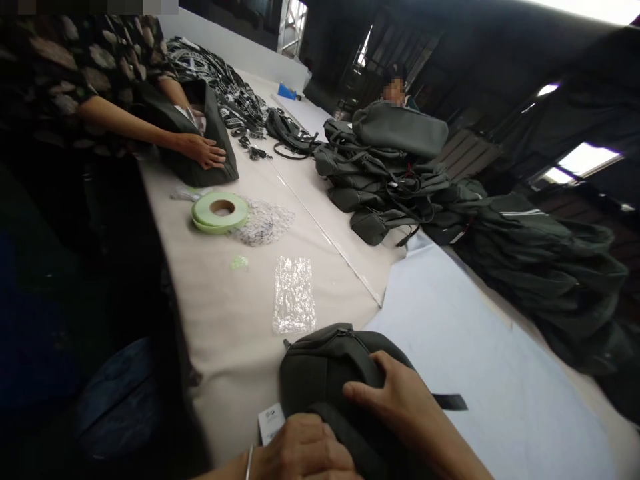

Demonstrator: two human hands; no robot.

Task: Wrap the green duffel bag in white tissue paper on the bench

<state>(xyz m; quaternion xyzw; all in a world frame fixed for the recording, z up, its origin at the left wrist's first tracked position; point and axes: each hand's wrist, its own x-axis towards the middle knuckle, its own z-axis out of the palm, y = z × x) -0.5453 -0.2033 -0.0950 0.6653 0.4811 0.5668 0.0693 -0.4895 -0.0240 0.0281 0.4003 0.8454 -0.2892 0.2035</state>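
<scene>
A dark grey-green bag (320, 370) with a zipper and a short strap lies at the table's near edge. My left hand (310, 448), with a thin bracelet at the wrist, has its fingers curled over the bag's near part. My right hand (395, 393) rests on the bag's right side, thumb apart from the fingers, gripping its fabric. Beside my left hand a white tag (271, 423) sticks out from the bag. Just beyond the bag lies a clear plastic pouch (295, 295).
A green tape roll (213, 225) sits near a pile of thin tags (267, 222). At upper left a person's hand (203, 151) rests on a black bag (220, 170). Stacked dark bags (370, 167) line the right side. Straps (215, 73) heap at the back.
</scene>
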